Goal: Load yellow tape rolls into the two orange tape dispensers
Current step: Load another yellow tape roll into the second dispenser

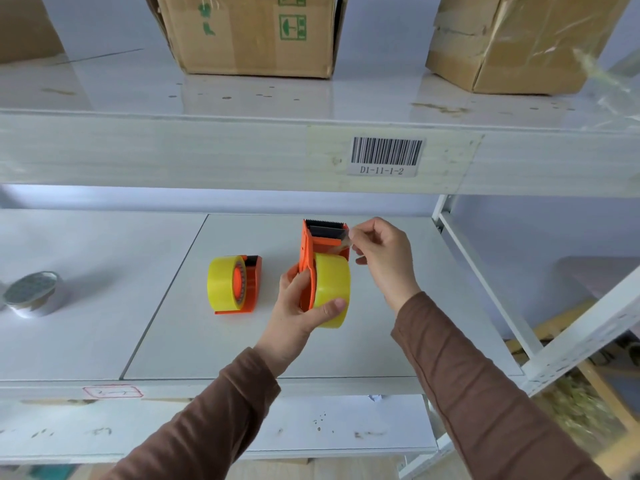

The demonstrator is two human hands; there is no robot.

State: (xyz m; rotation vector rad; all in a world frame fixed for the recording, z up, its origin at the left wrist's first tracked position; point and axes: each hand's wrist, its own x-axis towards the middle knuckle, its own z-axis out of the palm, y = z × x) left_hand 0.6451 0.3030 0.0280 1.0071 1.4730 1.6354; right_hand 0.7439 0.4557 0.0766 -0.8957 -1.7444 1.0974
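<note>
Nearest, the left hand [298, 308] wraps its grip around an orange dispenser [308, 261] with a yellow tape roll [332, 289] mounted on it, held just above the white shelf [346, 355]. Beyond it the right hand [382, 258] pinches the clear tape end [346, 237] together at the serrated cutter [325, 224]. To the left, a second loaded dispenser [235, 287] stands on the shelf, and a silver roll [33, 294] lies well apart. Cardboard boxes [256, 32] sit on the upper shelf.

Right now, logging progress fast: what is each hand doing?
Left hand: closed around the orange dispenser with its yellow roll.
Right hand: pinching the tape end by the cutter.
</note>
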